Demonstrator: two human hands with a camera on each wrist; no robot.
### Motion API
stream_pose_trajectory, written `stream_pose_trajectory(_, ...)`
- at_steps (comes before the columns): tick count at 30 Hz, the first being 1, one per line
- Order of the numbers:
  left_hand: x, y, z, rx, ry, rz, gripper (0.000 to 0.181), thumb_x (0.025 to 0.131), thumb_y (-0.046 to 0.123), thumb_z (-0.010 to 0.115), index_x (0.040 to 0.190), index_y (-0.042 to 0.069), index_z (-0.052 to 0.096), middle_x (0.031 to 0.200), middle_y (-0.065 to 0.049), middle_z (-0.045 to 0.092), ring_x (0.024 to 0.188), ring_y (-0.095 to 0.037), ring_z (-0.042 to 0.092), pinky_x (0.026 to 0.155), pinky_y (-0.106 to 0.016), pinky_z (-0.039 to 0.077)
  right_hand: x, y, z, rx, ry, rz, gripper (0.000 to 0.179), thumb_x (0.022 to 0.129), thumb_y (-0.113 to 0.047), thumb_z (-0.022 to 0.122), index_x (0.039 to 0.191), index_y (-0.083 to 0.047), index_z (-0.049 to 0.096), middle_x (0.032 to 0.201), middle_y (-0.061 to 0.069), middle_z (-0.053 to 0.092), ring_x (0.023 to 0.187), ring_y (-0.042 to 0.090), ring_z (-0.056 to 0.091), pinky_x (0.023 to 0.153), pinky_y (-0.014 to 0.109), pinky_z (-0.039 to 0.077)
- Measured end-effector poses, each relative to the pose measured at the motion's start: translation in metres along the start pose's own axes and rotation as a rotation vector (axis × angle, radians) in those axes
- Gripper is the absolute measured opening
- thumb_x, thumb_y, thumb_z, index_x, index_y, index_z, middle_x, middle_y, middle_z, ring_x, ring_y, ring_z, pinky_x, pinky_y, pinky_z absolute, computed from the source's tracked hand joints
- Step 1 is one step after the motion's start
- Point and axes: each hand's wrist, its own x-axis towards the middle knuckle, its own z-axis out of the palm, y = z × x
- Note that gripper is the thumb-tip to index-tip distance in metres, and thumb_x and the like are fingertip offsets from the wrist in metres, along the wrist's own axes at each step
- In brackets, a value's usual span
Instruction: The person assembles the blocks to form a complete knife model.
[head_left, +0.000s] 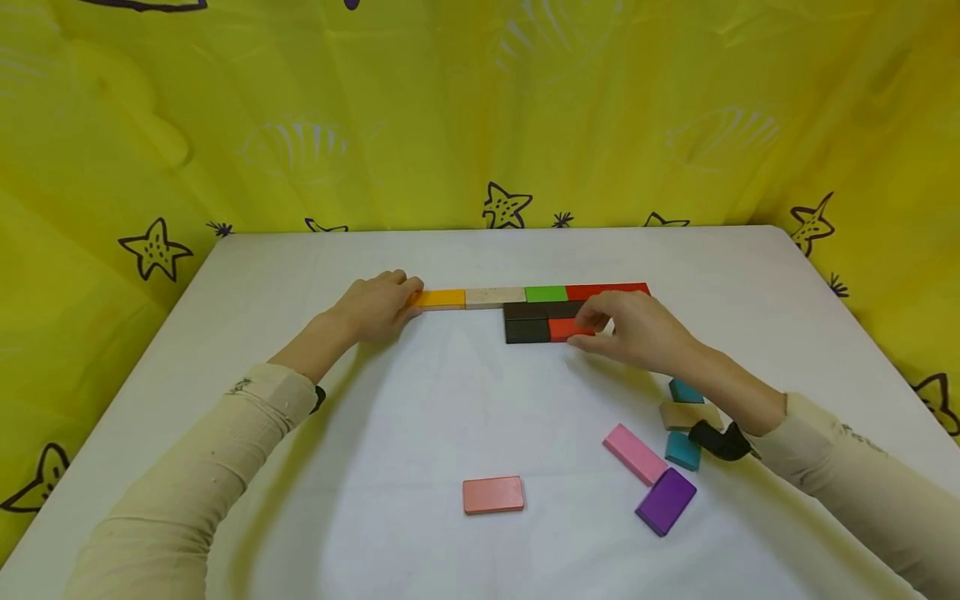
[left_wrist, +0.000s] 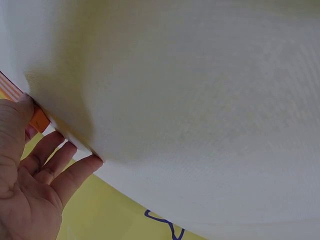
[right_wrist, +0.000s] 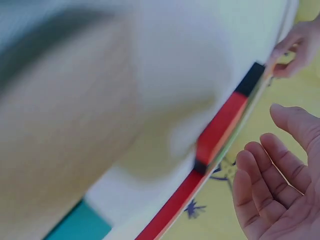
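At the left end of a row of blocks, my left hand (head_left: 378,306) pinches an orange block (head_left: 442,298) between thumb and forefinger. Rightward from it run a pale wooden block (head_left: 495,297), a green block (head_left: 546,293) and red at the far end (head_left: 626,288). Against the row's near side lies a dark block (head_left: 525,312), with a second dark block (head_left: 527,332) and a short red block (head_left: 560,330) in front. My right hand (head_left: 637,329) hovers by that red block's right end, thumb and fingers apart; the right wrist view shows nothing between them.
Under my right forearm lie two teal blocks (head_left: 682,451) and a natural wood block (head_left: 681,415). A pink block (head_left: 635,454) touches a purple block (head_left: 666,502) nearby. One salmon block (head_left: 492,495) lies alone at front centre. Yellow patterned cloth (head_left: 420,108) hangs behind the white table.
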Motion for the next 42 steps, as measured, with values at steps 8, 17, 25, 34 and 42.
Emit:
stream_pose_trajectory(8,0.000,0.001,-0.001,-0.003,-0.001,-0.004,0.037,0.105,0.029,0.059,0.135,0.007,0.056,0.111,-0.013,0.058,0.092,-0.028,0.054,0.071,-0.041,0.051,-0.011,-0.021,0.008,0.126,0.039,-0.114,0.019,0.084,-0.017,0.086,0.096,-0.010,0.074,0.088,-0.006,0.069,0.086,0.014,0.064,0.070,0.035,0.054)
stream_pose_trajectory(17,0.000,0.000,-0.001,-0.006,-0.006,-0.005,0.037,0.105,0.029,0.059,0.135,0.007,0.055,0.111,-0.013,0.058,0.093,-0.028,0.054,0.073,-0.041,0.051,-0.023,-0.047,0.015,0.233,-0.015,-0.148,0.022,0.084,-0.018,0.086,0.102,-0.011,0.074,0.092,-0.012,0.069,0.089,0.009,0.064,0.074,0.033,0.054)
stream_pose_trajectory(25,0.001,0.000,-0.001,-0.002,-0.005,-0.004,0.037,0.105,0.028,0.059,0.135,0.007,0.055,0.112,-0.014,0.058,0.093,-0.029,0.055,0.073,-0.044,0.051,-0.032,-0.061,0.023,0.298,-0.064,-0.175,0.023,0.084,-0.019,0.086,0.102,-0.013,0.073,0.095,-0.006,0.072,0.090,0.012,0.065,0.076,0.032,0.054)
stream_pose_trajectory(34,0.000,0.000,-0.001,-0.003,-0.011,-0.009,0.037,0.105,0.029,0.059,0.134,0.007,0.055,0.112,-0.014,0.058,0.092,-0.029,0.055,0.073,-0.044,0.052,-0.040,-0.075,0.033,0.313,-0.164,-0.197,0.023,0.085,-0.022,0.085,0.104,-0.016,0.073,0.096,-0.007,0.071,0.091,0.012,0.063,0.076,0.029,0.054)
stream_pose_trajectory(42,0.000,-0.001,0.000,-0.011,-0.010,-0.006,0.037,0.105,0.029,0.059,0.135,0.007,0.055,0.112,-0.013,0.058,0.094,-0.029,0.054,0.073,-0.043,0.051,-0.050,-0.084,0.040,0.275,-0.329,-0.219,0.028,0.085,-0.033,0.086,0.107,-0.021,0.073,0.104,-0.013,0.069,0.096,0.008,0.062,0.086,0.031,0.053)
